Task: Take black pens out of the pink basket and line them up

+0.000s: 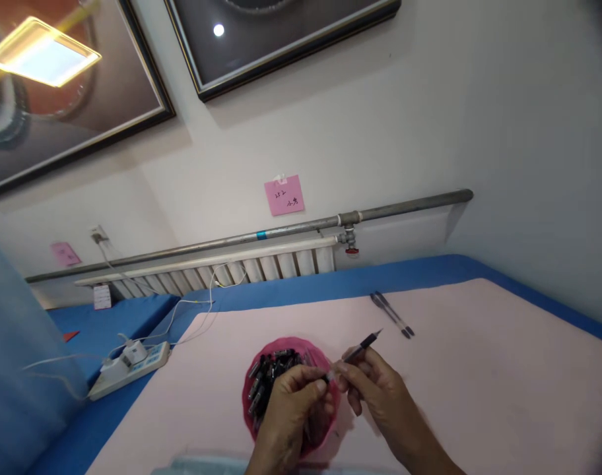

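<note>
A pen (366, 343) close to a pink bowl (246, 404).
The right hand (375, 389) holds the pen, with its thin tip pointing up and away. The left hand (292, 409) pinches a small dark piece (327, 379) near the pen's other end. The bowl has lots of dark pen parts (265, 382) in it (some have shiny clips!). Two more pens (394, 315) lie side by side on the pink sheet (484, 376), and a pink note (284, 196) is stuck on the wall (380, 132).

Bowl (247, 404) smooth plastic; pen (365, 344) plastic; pipe (301, 227) dull metal; note (284, 196) matt paper.
</note>
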`<state>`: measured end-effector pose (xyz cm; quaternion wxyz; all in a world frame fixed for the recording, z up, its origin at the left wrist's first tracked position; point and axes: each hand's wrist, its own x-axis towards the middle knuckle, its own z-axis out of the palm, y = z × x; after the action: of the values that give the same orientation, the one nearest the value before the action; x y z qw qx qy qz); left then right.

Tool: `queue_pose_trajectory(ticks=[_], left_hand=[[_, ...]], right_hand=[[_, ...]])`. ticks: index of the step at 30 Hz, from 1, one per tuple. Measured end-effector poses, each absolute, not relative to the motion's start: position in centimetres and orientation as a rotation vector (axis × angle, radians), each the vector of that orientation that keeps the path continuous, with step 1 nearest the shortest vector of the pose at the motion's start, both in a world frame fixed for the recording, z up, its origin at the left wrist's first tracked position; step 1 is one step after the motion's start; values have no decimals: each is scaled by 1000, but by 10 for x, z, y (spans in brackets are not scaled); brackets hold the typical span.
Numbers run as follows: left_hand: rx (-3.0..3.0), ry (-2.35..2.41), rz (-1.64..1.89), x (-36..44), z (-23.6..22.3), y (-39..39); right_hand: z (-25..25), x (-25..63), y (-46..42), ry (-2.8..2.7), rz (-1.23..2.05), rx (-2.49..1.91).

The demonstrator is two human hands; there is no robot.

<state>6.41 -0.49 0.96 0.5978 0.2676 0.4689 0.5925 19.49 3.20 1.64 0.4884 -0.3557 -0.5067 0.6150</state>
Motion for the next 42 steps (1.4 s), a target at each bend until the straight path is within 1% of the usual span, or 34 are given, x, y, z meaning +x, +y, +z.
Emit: queue_pose_trajectory(ticks=[7,11,15,23,25,30,39,42], left_hand=[[646,1019,1547,69,11,-2],[597,1080,1377,70,10,-2],[652,1019,1235,72,6,-2],[626,995,1404,70,5,-2],[606,997,1396,69,8,-3],[619,1006,1214,71,10,-5],[610,953,1402,70,8,-5],[596,1025,1379,70,8,-4]], right_hand=[[-3,193,42,-1145,1476,-876],[-4,193,41,-1150,1488,-866],[2,192,37,-1173,1479,-871],[5,193,35,-1159,1480,-861],[4,193,34,-1164,1473,-861],[3,192,34,-1174,1485,-885],[5,191,34,-1145,1490,-893],[7,191,33,-1146,1483,-890]])
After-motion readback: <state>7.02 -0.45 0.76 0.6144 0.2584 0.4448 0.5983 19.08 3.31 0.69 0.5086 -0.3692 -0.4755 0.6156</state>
